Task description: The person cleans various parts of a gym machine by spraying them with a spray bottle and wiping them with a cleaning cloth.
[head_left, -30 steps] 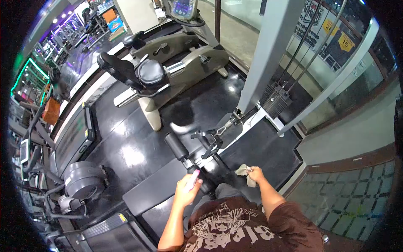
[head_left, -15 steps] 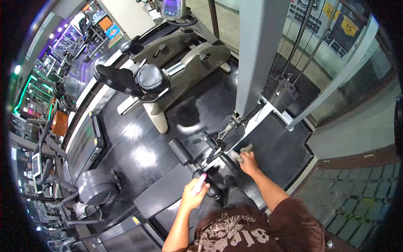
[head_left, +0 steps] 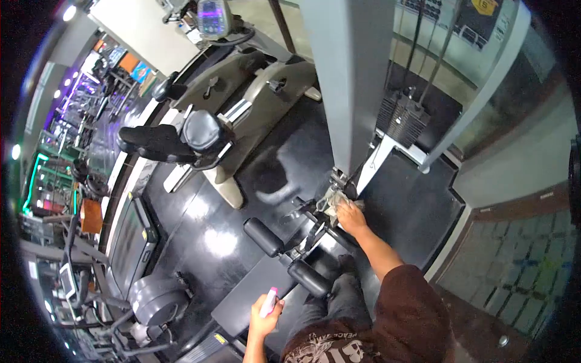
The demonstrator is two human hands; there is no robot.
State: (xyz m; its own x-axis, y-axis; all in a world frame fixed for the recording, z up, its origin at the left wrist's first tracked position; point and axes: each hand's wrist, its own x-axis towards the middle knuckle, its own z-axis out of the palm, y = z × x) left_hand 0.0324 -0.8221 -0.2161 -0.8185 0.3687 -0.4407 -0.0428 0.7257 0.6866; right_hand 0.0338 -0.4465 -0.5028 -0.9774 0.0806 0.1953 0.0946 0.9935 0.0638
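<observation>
My left hand [head_left: 262, 319] is closed around a small white bottle with a pink top [head_left: 269, 302], held upright above the dark padded bench [head_left: 245, 296]. With my right hand [head_left: 351, 218] I press a pale, crumpled cloth [head_left: 331, 204] against the metal parts at the foot of the cable machine's grey upright [head_left: 348, 121]. My fingers lie over the cloth and partly hide it. Two black foam rollers [head_left: 264, 237] sit between my hands, at the end of the bench.
A weight stack [head_left: 402, 115] with cables stands behind the upright, near the wall. An exercise bike [head_left: 242, 133] is at the upper left. Other gym machines [head_left: 158, 299] line the left side. Black rubber matting [head_left: 218, 242] covers the floor.
My right hand has moved forward and slightly left with the cloth, onto the machine's metal parts. My left hand with the bottle has moved lower and left, away from the rollers.
</observation>
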